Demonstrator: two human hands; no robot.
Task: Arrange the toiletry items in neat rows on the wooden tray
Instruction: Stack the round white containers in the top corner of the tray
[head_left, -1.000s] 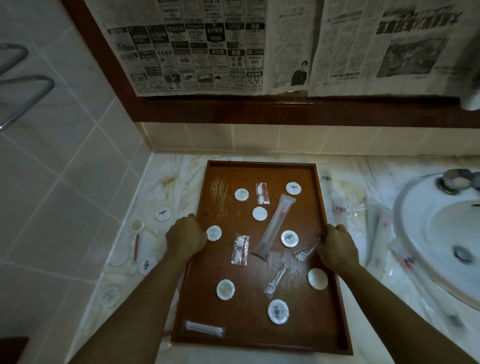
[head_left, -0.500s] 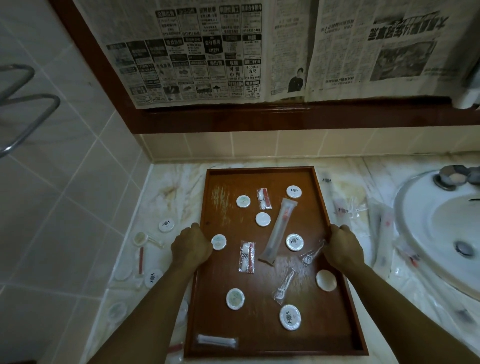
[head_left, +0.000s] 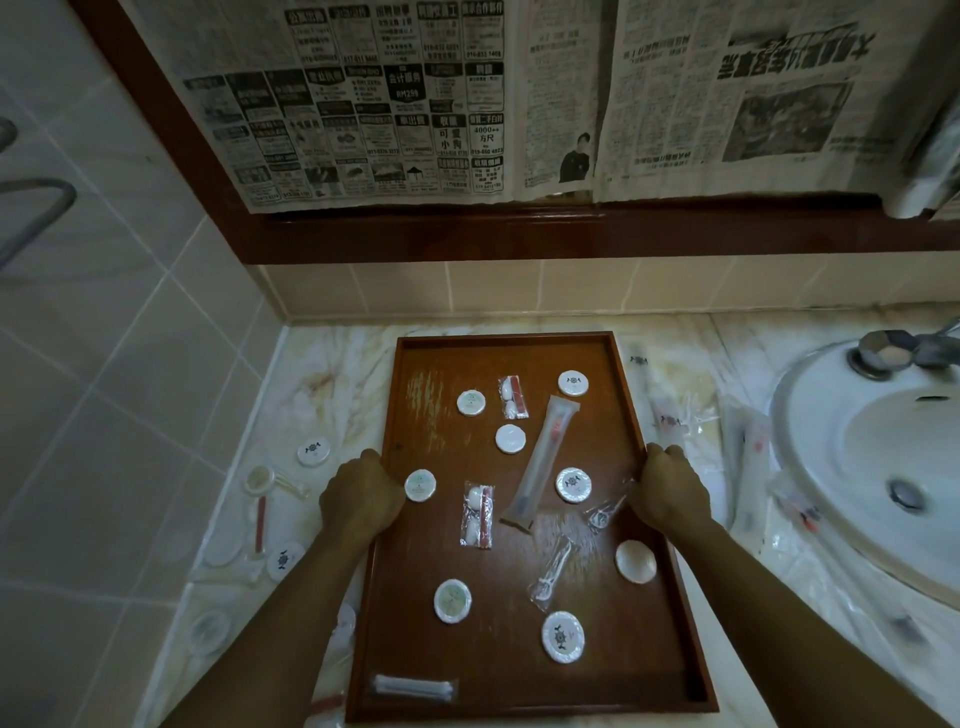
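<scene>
A wooden tray (head_left: 415, 545) lies on the marble bench (head_left: 332, 379), with its long side running away from the person. The left hand (head_left: 360, 501) is clamped on the left rim of the tray, and the right hand (head_left: 670, 491) is clamped on the right rim, at about the same height. The two hands are well apart, one at each side.

On the tray the toiletry items are scattered, not in rows. There are several round white soaps, for example one just beside the left hand (head_left: 420, 485) and one near the front (head_left: 563, 636). A long toothbrush packet (head_left: 540, 462) lies tilted near the middle. Two small sachets with red and white contents (head_left: 478, 514) (head_left: 513, 397) lie left of it. A packet of cotton buds (head_left: 413, 687) rests at the front left corner.

More round soaps (head_left: 314, 451) and clear packets (head_left: 675, 415) lie on the bench at both sides of the tray. A white sink (head_left: 810, 467) is at the right. Newspaper (head_left: 395, 98) hangs above on the wall.
</scene>
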